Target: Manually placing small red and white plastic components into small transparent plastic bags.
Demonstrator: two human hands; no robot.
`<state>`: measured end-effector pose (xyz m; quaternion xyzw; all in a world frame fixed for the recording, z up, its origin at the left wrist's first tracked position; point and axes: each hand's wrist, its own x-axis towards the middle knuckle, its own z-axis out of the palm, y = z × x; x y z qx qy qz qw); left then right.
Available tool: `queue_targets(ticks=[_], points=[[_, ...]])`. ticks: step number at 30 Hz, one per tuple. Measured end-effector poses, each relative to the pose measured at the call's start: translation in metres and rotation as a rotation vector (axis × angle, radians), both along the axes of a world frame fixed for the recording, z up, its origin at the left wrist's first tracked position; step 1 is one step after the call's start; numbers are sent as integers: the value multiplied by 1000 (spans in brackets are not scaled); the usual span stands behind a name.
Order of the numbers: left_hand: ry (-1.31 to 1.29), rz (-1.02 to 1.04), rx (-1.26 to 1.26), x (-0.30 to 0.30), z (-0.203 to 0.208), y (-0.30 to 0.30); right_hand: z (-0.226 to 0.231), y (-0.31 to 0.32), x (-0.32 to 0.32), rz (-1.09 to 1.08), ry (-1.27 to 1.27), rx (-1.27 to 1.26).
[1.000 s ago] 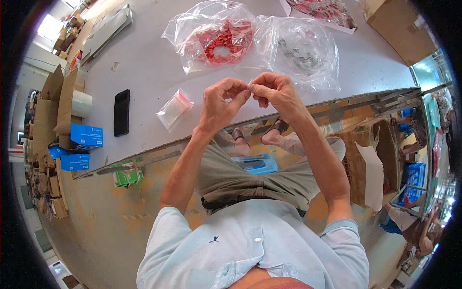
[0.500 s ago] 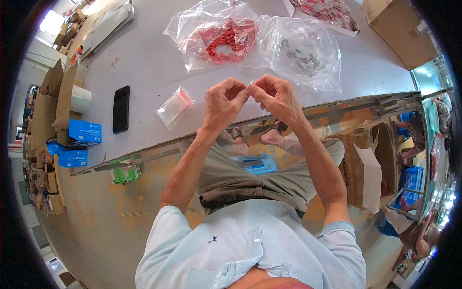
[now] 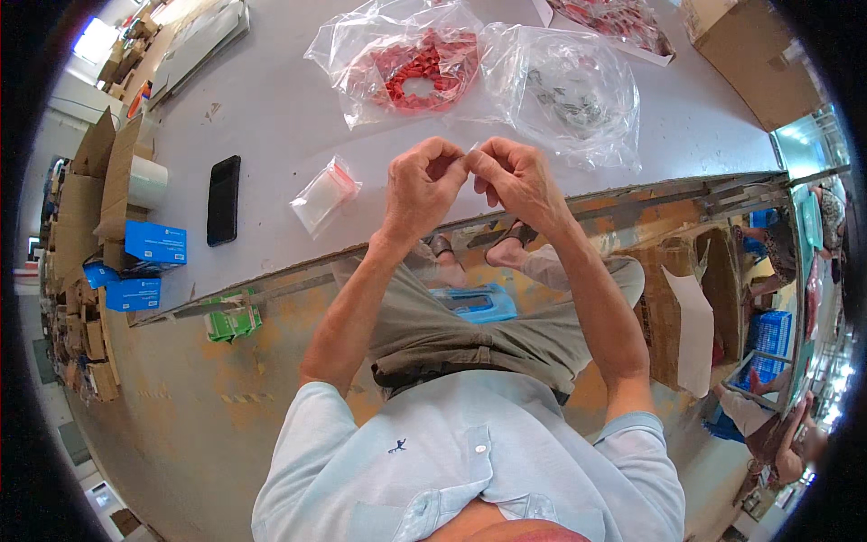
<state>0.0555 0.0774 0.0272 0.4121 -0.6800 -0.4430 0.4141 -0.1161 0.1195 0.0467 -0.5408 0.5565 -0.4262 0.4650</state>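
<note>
While both hands meet above the table edge (image 3: 632, 194), left hand (image 3: 423, 185) and right hand (image 3: 517, 181) pinch fingertips together on a tiny clear piece (image 3: 471, 151) (barely visible), small zip bag (image 3: 323, 194) lying just left.

Whatever the left hand (image 3: 423, 185) and right hand (image 3: 517, 179) pinch between their fingertips is too small to tell — the top edge cuts off the red-parts bag (image 3: 411, 63) and tray (image 3: 619, 23)

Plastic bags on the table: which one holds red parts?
The large clear bag at the far left; the bag beside it holds grey parts, and the small bag looks empty.
</note>
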Motion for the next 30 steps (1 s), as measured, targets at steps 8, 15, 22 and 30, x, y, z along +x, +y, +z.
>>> queue_targets(ticks=[8,15,22,30], points=[[64,25,15,-5,-3,2,-10,-4,-1,-15,-1,-66],[149,175,-1,-18,-15,7,-13,-1,3,-115,161,-274],[99,186,-90,-20,-14,10,-8,-1,5,-206,168,-205],[-65,-28,-268,-5,-10,0,-6,0,-5,-27,447,-312]])
